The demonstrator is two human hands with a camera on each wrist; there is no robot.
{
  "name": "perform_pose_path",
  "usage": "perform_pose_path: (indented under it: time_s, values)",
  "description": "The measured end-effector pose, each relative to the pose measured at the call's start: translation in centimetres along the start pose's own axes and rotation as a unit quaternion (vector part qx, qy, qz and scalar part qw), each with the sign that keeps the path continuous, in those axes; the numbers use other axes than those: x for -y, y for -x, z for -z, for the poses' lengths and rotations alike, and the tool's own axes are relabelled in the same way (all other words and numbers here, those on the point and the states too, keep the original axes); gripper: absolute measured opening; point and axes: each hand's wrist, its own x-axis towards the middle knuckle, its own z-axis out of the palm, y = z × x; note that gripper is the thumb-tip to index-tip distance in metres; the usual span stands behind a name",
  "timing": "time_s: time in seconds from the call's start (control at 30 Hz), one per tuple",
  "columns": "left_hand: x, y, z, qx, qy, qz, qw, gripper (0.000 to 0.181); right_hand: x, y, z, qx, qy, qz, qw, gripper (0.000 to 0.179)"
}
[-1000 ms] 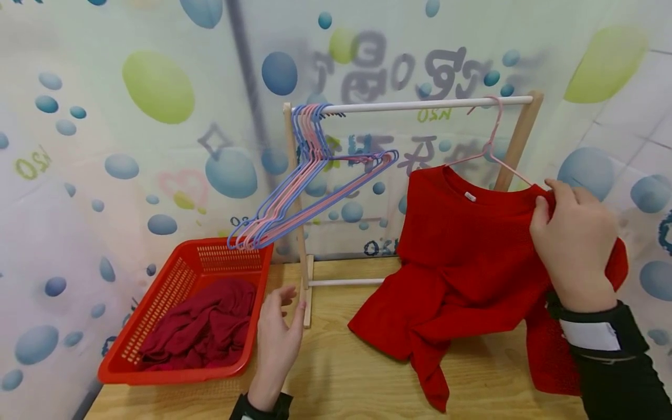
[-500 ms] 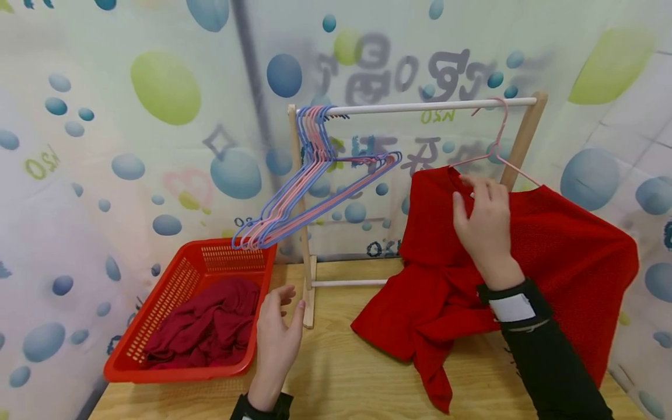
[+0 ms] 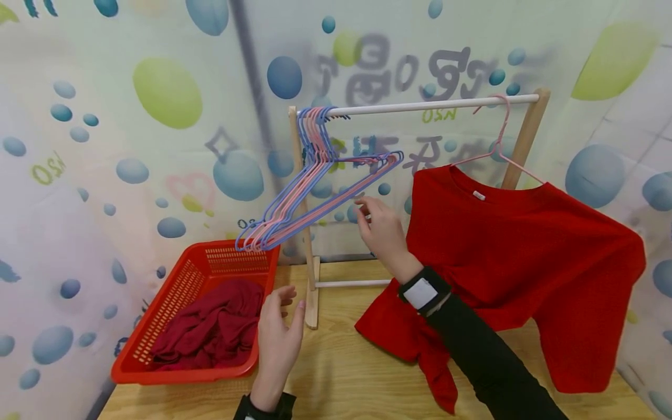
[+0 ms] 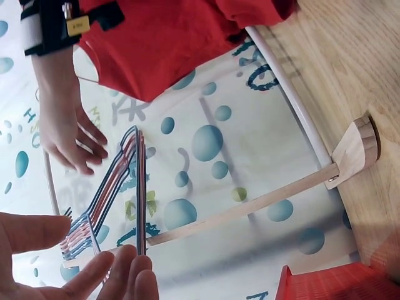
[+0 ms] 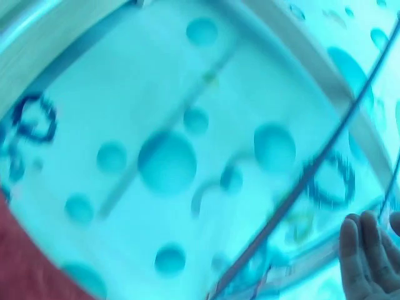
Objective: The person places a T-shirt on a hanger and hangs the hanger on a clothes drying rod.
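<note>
A red knit top (image 3: 504,245) hangs from a pink hanger (image 3: 499,153) near the right end of the rack's white rail (image 3: 420,107). My right hand (image 3: 382,228) is in the air left of the top, fingers loosely bent and holding nothing, near the right ends of a bunch of blue and pink hangers (image 3: 294,204) on the rail's left end. Low in front, my left hand (image 3: 279,332) is held beside the red basket (image 3: 184,376), thumb and fingers spread with nothing between them. Both hands also show in the left wrist view, with the hangers (image 4: 119,181) between them.
Dark red cloth (image 3: 215,326) lies crumpled in the basket. The rack's wooden left post (image 3: 306,233) and foot (image 3: 312,297) stand on the wooden table (image 3: 346,373). A patterned curtain (image 3: 131,233) hangs behind.
My right hand has let go of the red top's right shoulder and moved left across it toward the bunched hangers. The top's right sleeve now hangs spread out. My left hand has stayed put.
</note>
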Motion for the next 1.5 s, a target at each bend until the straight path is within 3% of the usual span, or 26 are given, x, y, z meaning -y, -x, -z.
perform_pose_path:
  time_s: [0.13, 0.27, 0.37, 0.47, 0.57, 0.73, 0.83, 0.9, 1.13, 1.37, 1.5]
  values:
    - [-0.1, 0.1, -0.2, 0.003, 0.003, 0.004, 1.0, 0.031, 1.4, -0.3, -2.6, 0.015, -0.007, 0.028, 0.9995, 0.021]
    - [-0.1, 0.1, -0.3, 0.002, 0.004, 0.005, 1.0, 0.031, 2.6, -0.8, -4.5, 0.03, -0.02, 0.031, 0.9989, 0.02]
    - [-0.2, 0.1, -0.3, 0.003, 0.002, 0.007, 1.0, 0.031, 3.6, -1.3, -5.2, 0.046, -0.056, 0.005, 0.9974, 0.023]
    - [-0.2, 0.0, -0.3, 0.006, -0.001, 0.01, 0.9999, 0.031, 4.6, -1.9, -5.7, 0.06, -0.116, -0.045, 0.9904, 0.028]
    - [-0.2, 0.0, -0.3, 0.007, -0.002, 0.013, 0.9999, 0.03, 5.7, -2.6, -6.1, 0.079, -0.201, -0.125, 0.9683, 0.032]
    - [0.0, 0.0, -0.2, 0.001, -0.004, 0.008, 1.0, 0.03, 7.2, -3.9, -6.4, 0.106, -0.34, -0.26, 0.8975, 0.034]
    - [0.1, -0.1, -0.1, -0.002, -0.006, 0.005, 1.0, 0.03, 7.6, -4.4, -6.4, 0.111, -0.38, -0.299, 0.8681, 0.032]
    - [0.2, -0.1, -0.1, -0.002, -0.005, 0.006, 1.0, 0.03, 7.8, -4.6, -6.4, 0.109, -0.394, -0.313, 0.8574, 0.031]
    - [0.2, -0.1, -0.3, -0.002, 0.0, 0.01, 0.9999, 0.029, 7.9, -4.8, -5.9, 0.11, -0.418, -0.337, 0.8362, 0.03]
    - [0.1, 0.1, -0.4, -0.002, 0.003, 0.001, 1.0, 0.028, 8.0, -4.9, -5.2, 0.139, -0.469, -0.371, 0.7897, 0.02]
    - [0.2, 0.1, -0.4, -0.007, 0.001, -0.01, 0.9999, 0.027, 8.3, -5.1, -4.6, 0.143, -0.49, -0.377, 0.7732, 0.021]
